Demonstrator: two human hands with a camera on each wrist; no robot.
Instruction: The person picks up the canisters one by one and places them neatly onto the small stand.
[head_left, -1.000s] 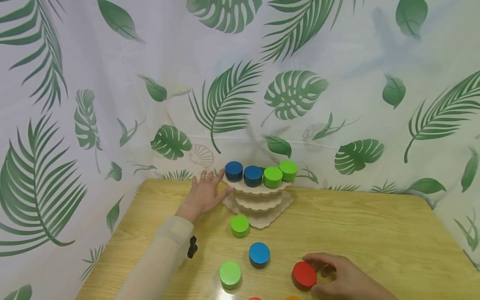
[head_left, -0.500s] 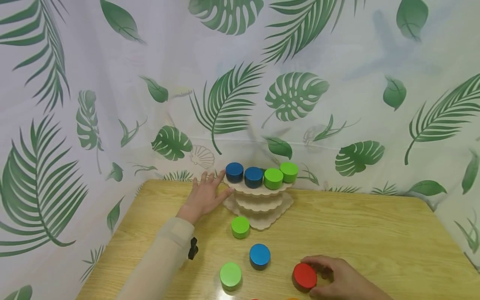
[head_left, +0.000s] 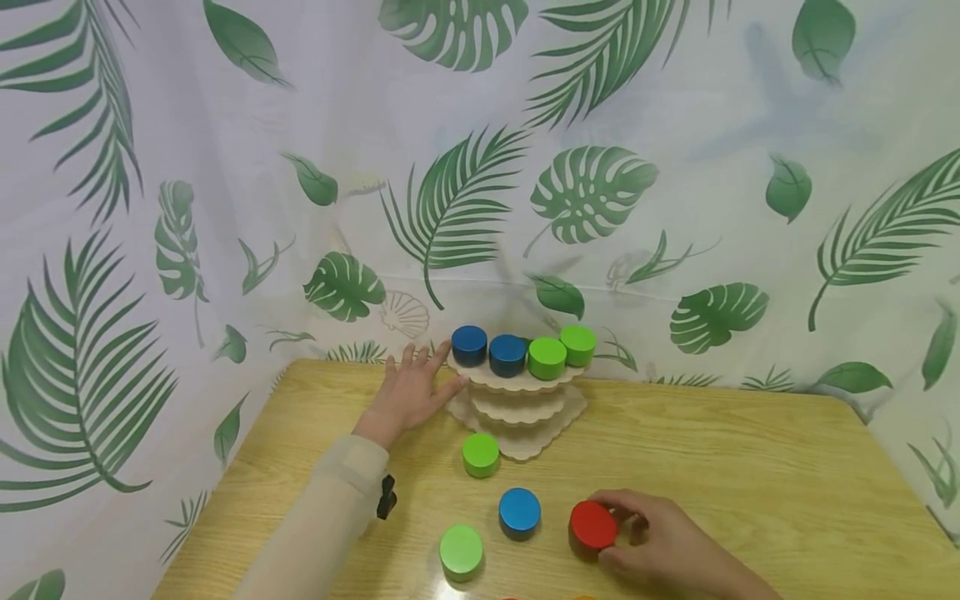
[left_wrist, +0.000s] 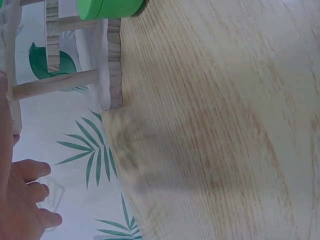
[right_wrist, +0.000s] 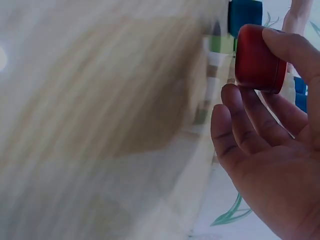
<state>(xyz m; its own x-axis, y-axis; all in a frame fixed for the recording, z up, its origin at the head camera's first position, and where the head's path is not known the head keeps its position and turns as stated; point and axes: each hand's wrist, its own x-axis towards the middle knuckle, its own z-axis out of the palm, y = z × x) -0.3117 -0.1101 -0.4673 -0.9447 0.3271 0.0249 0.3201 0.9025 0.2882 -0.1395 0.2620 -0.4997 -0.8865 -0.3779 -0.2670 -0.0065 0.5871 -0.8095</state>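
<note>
My right hand [head_left: 660, 537] pinches a red round tin [head_left: 593, 527] between thumb and fingers; in the right wrist view the tin [right_wrist: 257, 59] shows its side, with the lid seam near one end. Fingers spread, my left hand [head_left: 411, 392] touches the left edge of a tiered wooden stand [head_left: 517, 404] with scalloped shelves. Two dark blue tins [head_left: 507, 356] and two green tins [head_left: 547, 358] sit along its top tier. In the left wrist view, the left hand's fingers [left_wrist: 37, 192] reach out past the stand's side [left_wrist: 114, 65].
On the wooden table [head_left: 712, 467] before the stand are a green tin [head_left: 481, 455], a blue tin [head_left: 519, 513] and a lighter green tin [head_left: 461, 552]. Slivers of a red and an orange thing show at the bottom edge. A leaf-print curtain [head_left: 480, 208] hangs behind the table.
My right hand now has the red tin farther up and to the left, toward the blue tin; before, it was lower and to the right. My left hand stays at the stand.
</note>
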